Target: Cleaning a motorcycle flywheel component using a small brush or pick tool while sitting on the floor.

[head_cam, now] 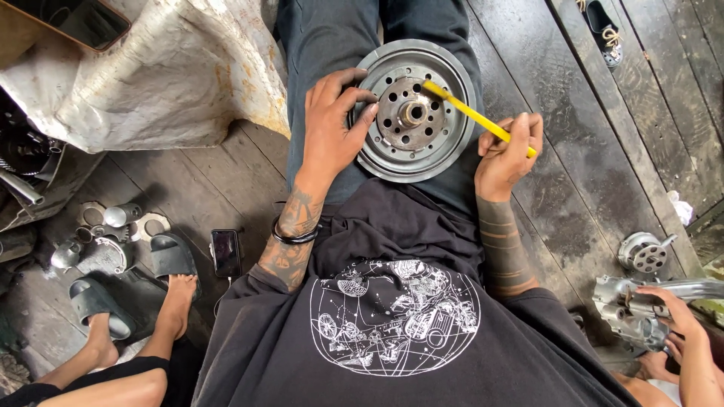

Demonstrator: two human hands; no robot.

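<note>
A round grey metal wheel (416,111) with a rusty drilled hub lies flat on the person's lap, on dark trousers. The left hand (332,124) rests on the wheel's left rim, fingers curled loosely over the edge and thumb reaching toward the hub. The right hand (509,151) is closed around a yellow-handled tool (475,117), which slants up-left so its tip meets the hub near the centre shaft. On the plank floor to the left lie a phone (225,252) and 2 dark sandals (172,256). At lower right another person's hand (671,305) touches a silver engine casing (630,309).
</note>
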